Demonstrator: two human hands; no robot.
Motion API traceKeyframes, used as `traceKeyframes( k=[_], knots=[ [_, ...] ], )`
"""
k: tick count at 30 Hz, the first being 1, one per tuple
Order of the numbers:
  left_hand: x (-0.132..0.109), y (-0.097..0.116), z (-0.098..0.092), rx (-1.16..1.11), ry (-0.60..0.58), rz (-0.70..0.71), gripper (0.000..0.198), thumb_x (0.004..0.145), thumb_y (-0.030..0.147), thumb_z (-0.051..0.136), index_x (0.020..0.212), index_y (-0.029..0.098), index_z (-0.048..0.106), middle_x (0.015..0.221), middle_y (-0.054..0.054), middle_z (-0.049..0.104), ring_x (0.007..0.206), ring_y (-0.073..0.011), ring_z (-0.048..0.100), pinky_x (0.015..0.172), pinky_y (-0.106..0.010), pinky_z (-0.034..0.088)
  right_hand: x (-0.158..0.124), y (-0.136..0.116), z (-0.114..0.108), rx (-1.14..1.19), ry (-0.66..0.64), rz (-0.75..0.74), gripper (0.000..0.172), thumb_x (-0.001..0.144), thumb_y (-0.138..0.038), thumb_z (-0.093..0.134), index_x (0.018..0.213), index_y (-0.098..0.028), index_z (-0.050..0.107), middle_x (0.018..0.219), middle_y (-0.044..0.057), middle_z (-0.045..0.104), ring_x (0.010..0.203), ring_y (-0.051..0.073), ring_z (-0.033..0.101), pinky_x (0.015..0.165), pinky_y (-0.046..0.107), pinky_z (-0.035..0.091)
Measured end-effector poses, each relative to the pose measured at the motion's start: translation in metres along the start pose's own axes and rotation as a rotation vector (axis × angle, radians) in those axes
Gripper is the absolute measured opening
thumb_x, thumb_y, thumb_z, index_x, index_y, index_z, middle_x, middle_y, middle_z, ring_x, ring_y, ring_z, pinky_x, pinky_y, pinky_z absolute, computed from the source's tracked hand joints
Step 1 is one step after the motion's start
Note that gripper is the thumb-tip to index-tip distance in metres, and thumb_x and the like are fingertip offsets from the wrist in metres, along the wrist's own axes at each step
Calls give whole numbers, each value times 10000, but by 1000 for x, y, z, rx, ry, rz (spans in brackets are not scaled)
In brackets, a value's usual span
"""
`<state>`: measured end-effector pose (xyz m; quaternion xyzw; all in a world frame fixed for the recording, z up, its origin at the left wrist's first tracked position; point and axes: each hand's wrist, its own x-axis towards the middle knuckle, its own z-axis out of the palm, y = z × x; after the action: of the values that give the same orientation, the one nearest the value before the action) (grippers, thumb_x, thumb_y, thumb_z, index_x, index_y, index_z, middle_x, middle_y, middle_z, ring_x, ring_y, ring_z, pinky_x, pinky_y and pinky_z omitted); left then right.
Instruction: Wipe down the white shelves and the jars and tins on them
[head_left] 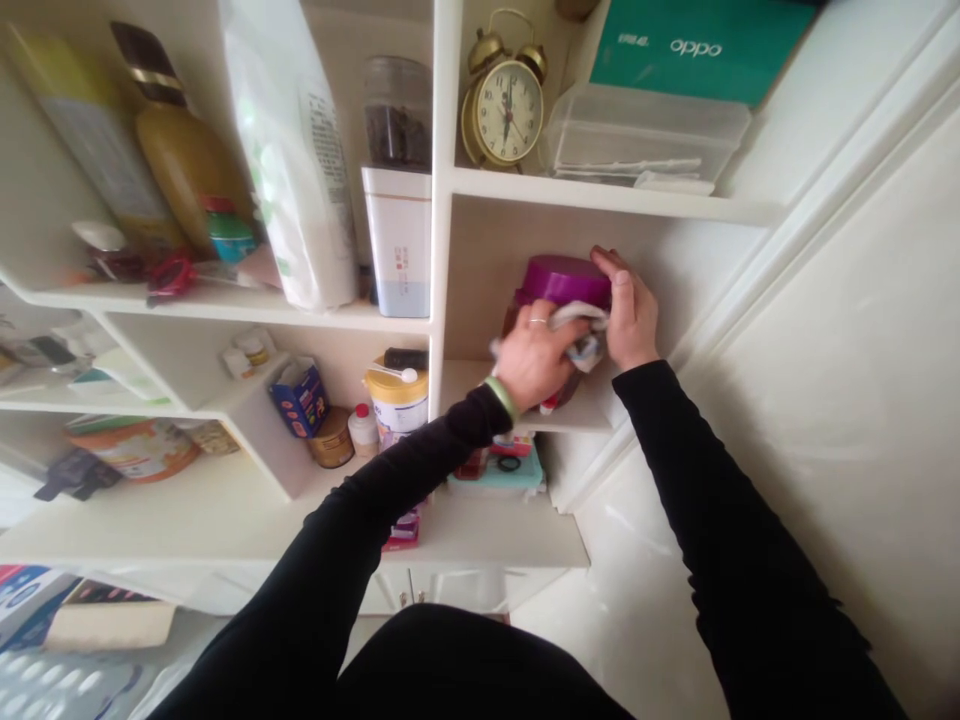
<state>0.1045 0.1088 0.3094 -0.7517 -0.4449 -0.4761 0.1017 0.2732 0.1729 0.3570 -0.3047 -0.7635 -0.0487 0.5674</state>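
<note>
A jar with a purple lid [566, 280] stands in the right-hand shelf compartment, its body largely covered by my hands. My left hand [536, 352], with a ring and a pale green bangle, presses a crumpled white-and-grey cloth [587, 340] against the jar's front, fingers curled on the cloth. On the jar's right side rests my right hand [630, 310], its fingers reaching up to the edge of the lid and curving round it.
Above the compartment, a shelf [615, 198] holds a gold alarm clock [510, 112], a clear plastic box [645, 135] and a green box [697, 45]. An upright divider [442, 230] borders it on the left, with a white tin [400, 245] beyond. Below lies a teal item [525, 470].
</note>
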Motion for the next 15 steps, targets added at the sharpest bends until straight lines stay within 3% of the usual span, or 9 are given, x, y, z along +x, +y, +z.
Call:
traceKeyframes(
  k=[3, 5, 10, 15],
  knots=[
    [10, 18, 3, 56, -90, 51, 367, 985, 249, 632, 1316, 287, 787, 1347, -155, 589, 1210, -365, 546, 983, -482, 565, 1, -2, -4, -39, -36, 16, 778, 1128, -706, 170, 1444, -271, 731, 1543, 89, 700, 1546, 281, 572, 1344, 539, 415],
    [10, 16, -2, 68, -101, 31, 392, 982, 247, 639, 1345, 297, 779, 1353, -153, 589, 1215, -360, 560, 977, -468, 567, 3, -4, -6, -64, -52, 24, 803, 1119, -731, 167, 1426, -264, 744, 1520, 88, 717, 1529, 280, 590, 1333, 523, 432],
    [-10, -19, -19, 5, 19, -128, 516, 938, 168, 655, 1426, 304, 753, 1380, -144, 602, 1235, -342, 623, 1034, -436, 571, 4, -6, -7, -64, -49, 24, 879, 1081, -812, 183, 1392, -229, 762, 1496, 115, 730, 1502, 296, 616, 1313, 514, 456],
    [-20, -35, -11, -145, 131, -238, 571, 902, 92, 629, 1426, 280, 756, 1328, -141, 642, 1269, -328, 662, 1119, -438, 561, 2, -3, -5, -54, -32, 35, 794, 1090, -786, 258, 1402, -244, 747, 1514, 121, 714, 1508, 303, 606, 1330, 549, 431]
  ],
)
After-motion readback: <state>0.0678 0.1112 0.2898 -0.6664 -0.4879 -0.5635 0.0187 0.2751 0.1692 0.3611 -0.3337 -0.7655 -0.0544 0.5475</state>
